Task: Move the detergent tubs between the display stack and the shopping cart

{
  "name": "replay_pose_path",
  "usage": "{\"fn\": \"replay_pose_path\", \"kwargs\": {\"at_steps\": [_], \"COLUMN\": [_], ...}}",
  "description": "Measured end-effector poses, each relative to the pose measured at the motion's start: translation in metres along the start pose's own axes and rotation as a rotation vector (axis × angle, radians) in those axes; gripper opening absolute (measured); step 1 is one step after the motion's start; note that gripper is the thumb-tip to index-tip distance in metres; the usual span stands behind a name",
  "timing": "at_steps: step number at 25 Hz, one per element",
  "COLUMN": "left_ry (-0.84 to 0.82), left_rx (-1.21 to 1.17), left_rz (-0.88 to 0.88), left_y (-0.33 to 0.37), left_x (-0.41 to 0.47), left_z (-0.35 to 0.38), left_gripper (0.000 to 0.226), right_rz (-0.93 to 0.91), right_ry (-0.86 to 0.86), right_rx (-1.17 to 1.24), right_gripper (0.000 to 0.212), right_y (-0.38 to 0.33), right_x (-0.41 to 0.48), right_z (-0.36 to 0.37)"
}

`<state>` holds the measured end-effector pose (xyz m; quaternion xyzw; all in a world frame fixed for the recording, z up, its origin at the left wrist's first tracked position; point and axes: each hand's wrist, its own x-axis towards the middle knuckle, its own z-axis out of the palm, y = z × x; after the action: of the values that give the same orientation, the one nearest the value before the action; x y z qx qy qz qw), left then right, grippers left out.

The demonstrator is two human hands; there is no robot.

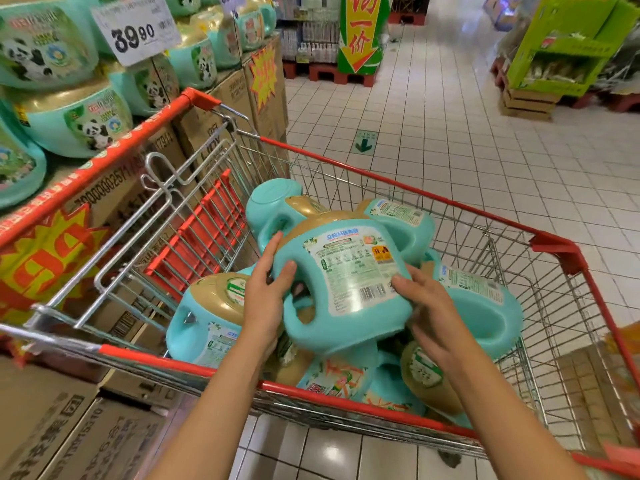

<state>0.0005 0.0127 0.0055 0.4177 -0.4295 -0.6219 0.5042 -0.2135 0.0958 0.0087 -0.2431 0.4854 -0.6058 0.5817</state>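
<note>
- My left hand [266, 292] grips the left side of a turquoise detergent tub [346, 282], thumb on its front by the moulded handle and fingers running up along its edge.
- My right hand [427, 306] holds the same tub's lower right corner, with the thumb on the back label near the barcode and the fingers tucked underneath, out of sight.
- The tub is tilted with its gold cap end pointing away from me. It is just above the pile inside the shopping cart [388, 183], and I cannot tell whether it touches the tubs below.
- More tubs lie jumbled in the cart: one on the left [207, 320], one at the back [273, 206], one on the right [485, 306], and others beneath.
- The display stack [72, 116] of panda-labelled tubs stands just beside the cart on my left, on cardboard boxes [225, 98].
- A price sign [135, 29] reading 39.90 stands among the stacked tubs.
- The white tiled floor [467, 133] stretches ahead, with a green arrow sticker [363, 143] on it.
</note>
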Motion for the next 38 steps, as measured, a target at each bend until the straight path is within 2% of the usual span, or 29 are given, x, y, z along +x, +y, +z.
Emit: {"fn": "replay_pose_path", "kwargs": {"at_steps": [2,6,9,12,13,14,16,18,20,22,24,27,29,31,32,34,36,38], "left_ry": [-0.008,-0.068,-0.041,0.175,0.122,-0.004,-0.212,-0.244,-0.234,-0.188,-0.173,-0.288,-0.357,-0.411,-0.431,-0.426,-0.365,-0.326], "left_rx": [-0.039,-0.112,0.104,0.558,0.552,0.469,0.336,0.398,0.433,0.378,0.220,-0.115,-0.315,-0.413,-0.418,-0.379,-0.238,0.023], "left_rz": [0.033,-0.011,-0.035,0.087,0.110,0.069,-0.044,-0.025,-0.004,0.003,-0.025,-0.123,-0.197,-0.228,-0.218,-0.190,-0.130,-0.049], "left_y": [0.007,0.022,0.037,0.044,0.043,0.042,0.038,0.035,0.039,0.041,0.039,0.038,0.040,0.038,0.038,0.044,0.060,0.072], "left_x": [-0.012,-0.029,-0.029,-0.046,-0.057,-0.071,-0.089,-0.085,-0.079,-0.075,-0.071,-0.066,-0.068,-0.070,-0.071,-0.072,-0.071,-0.078], "left_z": [0.000,0.006,0.014,0.020,0.025,0.032,0.048,0.055,0.059,0.057,0.050,0.033,0.024,0.019,0.017,0.010,-0.002,-0.012], "left_gripper": [0.042,0.036,0.030,0.035,0.043,0.058,0.105,0.142,0.153,0.145,0.127,0.099,0.094,0.082,0.076,0.073,0.086,0.099], "right_rz": [-0.033,0.023,0.002,-0.169,-0.233,-0.285,-0.337,-0.340,-0.373,-0.415,-0.432,-0.424,-0.280,-0.098,-0.054,-0.086,-0.186,-0.310], "right_ry": [0.018,-0.148,-0.031,0.157,0.191,0.207,0.147,0.013,-0.040,-0.021,0.014,0.122,0.107,-0.073,-0.153,-0.205,-0.125,-0.030], "right_rx": [0.089,0.225,0.171,0.020,-0.028,-0.067,-0.070,-0.055,-0.125,-0.239,-0.321,-0.367,-0.337,-0.178,-0.121,-0.088,-0.050,-0.065], "right_gripper": [0.073,0.071,0.063,0.064,0.067,0.072,0.081,0.068,0.054,0.048,0.044,0.042,0.081,0.120,0.126,0.122,0.120,0.113], "right_y": [0.013,0.022,0.020,0.021,0.019,0.018,0.014,0.007,0.005,0.004,-0.002,-0.015,-0.019,-0.019,-0.020,-0.018,-0.015,-0.014], "right_x": [-0.021,-0.049,-0.054,-0.059,-0.061,-0.062,-0.066,-0.069,-0.073,-0.076,-0.076,-0.066,-0.060,-0.055,-0.055,-0.055,-0.056,-0.056], "right_z": [0.005,0.008,0.009,0.021,0.025,0.029,0.034,0.036,0.033,0.031,0.030,0.024,0.024,0.025,0.027,0.033,0.043,0.055]}}
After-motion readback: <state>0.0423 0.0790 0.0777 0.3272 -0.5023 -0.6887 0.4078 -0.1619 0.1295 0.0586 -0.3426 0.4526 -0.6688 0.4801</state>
